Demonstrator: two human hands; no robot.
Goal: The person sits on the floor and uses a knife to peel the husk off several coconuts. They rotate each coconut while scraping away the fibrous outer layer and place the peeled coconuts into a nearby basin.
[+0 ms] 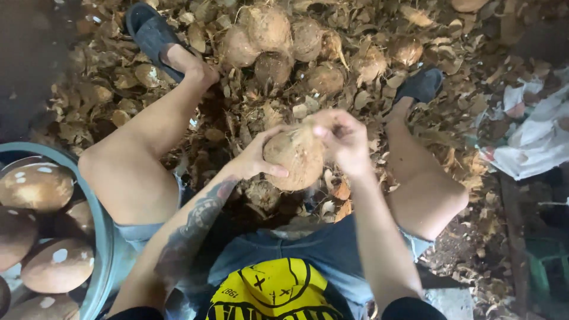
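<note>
A brown, rough coconut (298, 159) is held up between my knees. My left hand (256, 159) cups its left side from below, thumb across the front. My right hand (342, 139) is closed on the top right of the same coconut, fingers pinched at its upper edge. A pile of several husky coconuts (278, 44) lies on the ground just beyond my hands.
A grey-blue tub (105, 237) at the left holds several peeled brown coconuts (35, 186). Dry husk scraps (456, 65) cover the ground. My feet wear dark sandals (151, 32). White sacking (536, 139) lies at the right.
</note>
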